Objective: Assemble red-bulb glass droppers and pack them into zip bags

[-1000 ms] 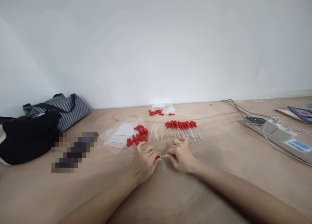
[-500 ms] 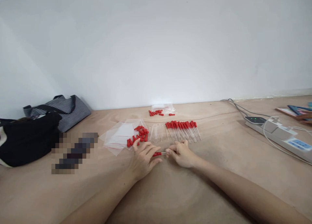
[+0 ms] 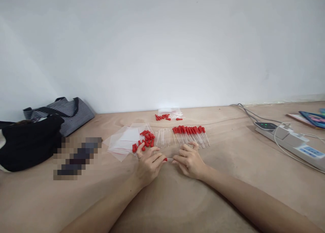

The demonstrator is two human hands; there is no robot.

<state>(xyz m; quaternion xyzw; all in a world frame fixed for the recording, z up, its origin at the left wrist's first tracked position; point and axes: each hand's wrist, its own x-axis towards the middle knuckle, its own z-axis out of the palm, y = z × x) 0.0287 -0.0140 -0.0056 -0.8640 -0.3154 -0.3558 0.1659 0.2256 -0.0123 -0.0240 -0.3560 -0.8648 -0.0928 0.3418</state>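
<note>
Dropper (image 3: 169,159) spans two hands, left hand (image 3: 150,166) pinching its red bulb (image 3: 165,159), right hand (image 3: 190,161) gripping its tube, bare desk (image 3: 162,206) toward the near edge.

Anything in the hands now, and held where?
Yes: a clear thin dropper tube with a red rubber bulb. Left hand pinches the bulb end; right hand pinches the tube's other end.

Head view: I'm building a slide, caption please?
Two hands hold a red-capped dropper before a row of droppers.
</note>
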